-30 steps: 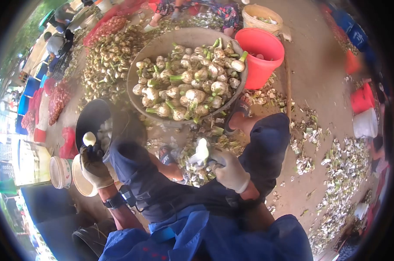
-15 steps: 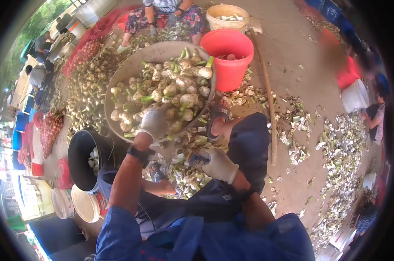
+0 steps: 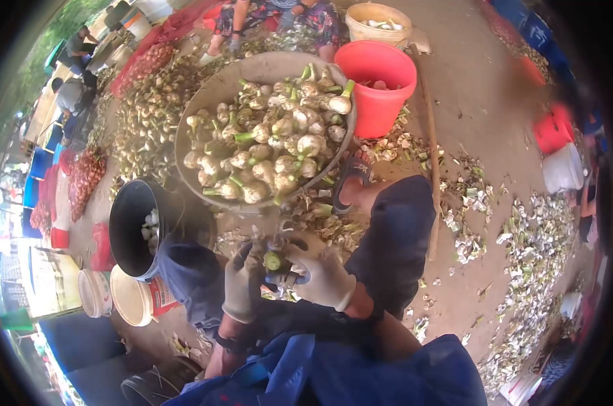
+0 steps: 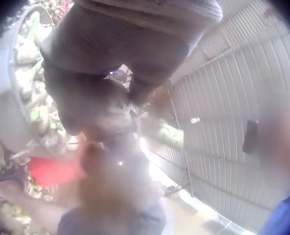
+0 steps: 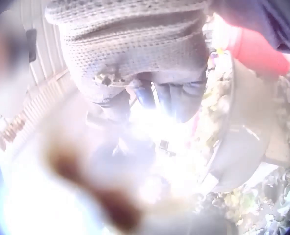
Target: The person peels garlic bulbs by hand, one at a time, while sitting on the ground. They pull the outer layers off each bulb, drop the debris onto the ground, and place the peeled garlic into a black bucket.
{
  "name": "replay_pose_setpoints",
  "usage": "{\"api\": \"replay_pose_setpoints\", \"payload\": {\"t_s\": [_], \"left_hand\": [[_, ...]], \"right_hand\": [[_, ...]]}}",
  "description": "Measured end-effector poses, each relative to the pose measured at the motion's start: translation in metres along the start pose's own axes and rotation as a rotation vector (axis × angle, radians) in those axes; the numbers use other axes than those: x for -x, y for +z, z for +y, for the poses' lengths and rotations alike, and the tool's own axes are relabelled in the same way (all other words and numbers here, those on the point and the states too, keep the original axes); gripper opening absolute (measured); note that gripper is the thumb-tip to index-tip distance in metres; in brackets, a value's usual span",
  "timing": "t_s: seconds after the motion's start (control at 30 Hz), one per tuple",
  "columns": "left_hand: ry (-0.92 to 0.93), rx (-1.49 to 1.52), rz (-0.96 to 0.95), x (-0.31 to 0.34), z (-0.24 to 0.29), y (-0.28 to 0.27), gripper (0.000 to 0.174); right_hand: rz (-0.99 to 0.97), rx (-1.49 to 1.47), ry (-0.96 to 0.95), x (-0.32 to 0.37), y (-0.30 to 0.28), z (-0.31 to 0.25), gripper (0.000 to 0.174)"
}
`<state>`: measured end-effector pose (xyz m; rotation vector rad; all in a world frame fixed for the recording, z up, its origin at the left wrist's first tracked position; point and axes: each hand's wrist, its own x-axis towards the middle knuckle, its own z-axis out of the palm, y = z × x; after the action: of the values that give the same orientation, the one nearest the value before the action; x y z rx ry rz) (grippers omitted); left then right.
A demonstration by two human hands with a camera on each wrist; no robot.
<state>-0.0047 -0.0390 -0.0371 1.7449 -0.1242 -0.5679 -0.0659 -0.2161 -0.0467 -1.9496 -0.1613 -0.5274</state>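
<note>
Both gloved hands meet over the lap in the head view, at a garlic bulb (image 3: 272, 261) whose cut green stem end faces up. The left hand (image 3: 244, 281) grips the bulb from the left, fingers curled. From the other side the right hand (image 3: 323, 274) closes in, its curled fingers at the bulb; whether a small tool is also in it I cannot tell. The pale green stem (image 4: 170, 134) pokes out beyond the left glove in the left wrist view. Just ahead stands a wide tub (image 3: 194, 118) heaped with unpeeled garlic (image 3: 259, 149).
A black bucket (image 3: 134, 230) with white peeled garlic tilts by the left knee. Behind the tub's right side stands a red bucket (image 3: 374, 101), with a wooden stick (image 3: 431, 169) beside it. Peelings (image 3: 543, 271) litter the ground, and a person (image 3: 279, 20) sits opposite.
The left hand held a peeled white bulb at the black bucket, then reached into the tub, and now holds an unpeeled bulb over the lap. The right hand has come to meet it.
</note>
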Motion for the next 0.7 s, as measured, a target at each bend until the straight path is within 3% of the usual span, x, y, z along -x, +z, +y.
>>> {"api": "replay_pose_setpoints", "payload": {"t_s": [0.03,0.13,0.2,0.27,0.3,0.33,0.4,0.43,0.53,0.57,0.63,0.67,0.7], "left_hand": [[-0.121,0.232,0.068,0.011,0.007,0.01,0.048],[-0.039,0.178,-0.058,0.026,0.002,0.006,0.047],[-0.137,0.348,-0.115,0.025,-0.003,0.002,0.057],[0.32,-0.537,-0.029,0.027,0.003,0.009,0.082],[0.462,-0.778,0.051,0.024,-0.001,0.01,0.094],[0.459,-0.772,0.044,0.024,-0.005,0.01,0.094],[0.362,-0.649,0.039,0.023,-0.008,0.008,0.089],[0.467,-0.688,0.065,0.022,-0.005,0.008,0.087],[0.54,-0.77,0.06,0.024,0.0,0.001,0.087],[0.54,-0.763,0.066,0.021,-0.005,-0.003,0.087],[0.487,-0.44,-0.021,0.019,-0.02,-0.013,0.084],[0.192,0.03,-0.067,0.025,-0.006,-0.007,0.077],[0.133,0.007,-0.072,0.025,-0.004,-0.013,0.078]], "right_hand": [[-0.013,-0.053,0.049,0.003,0.005,0.0,0.045],[0.029,-0.178,0.219,0.017,0.016,0.01,0.024],[0.093,-0.229,0.266,0.018,0.018,0.011,0.022],[0.035,-0.25,0.548,0.023,0.02,0.012,0.017],[0.071,-0.211,0.46,0.026,0.024,0.018,0.017],[0.108,-0.172,0.367,0.027,0.028,0.022,0.017],[0.076,-0.216,0.387,0.024,0.023,0.017,0.018],[0.041,-0.266,0.4,0.021,0.02,0.014,0.018],[-0.077,-0.401,0.475,0.015,0.006,0.005,0.019],[-0.108,-0.376,0.392,0.015,0.007,0.011,0.021],[-0.164,-0.326,0.463,0.023,-0.006,0.015,0.021],[-0.213,-0.278,0.53,0.023,-0.01,0.013,0.023],[-0.118,-0.472,0.518,0.028,-0.003,0.019,0.024]]}}
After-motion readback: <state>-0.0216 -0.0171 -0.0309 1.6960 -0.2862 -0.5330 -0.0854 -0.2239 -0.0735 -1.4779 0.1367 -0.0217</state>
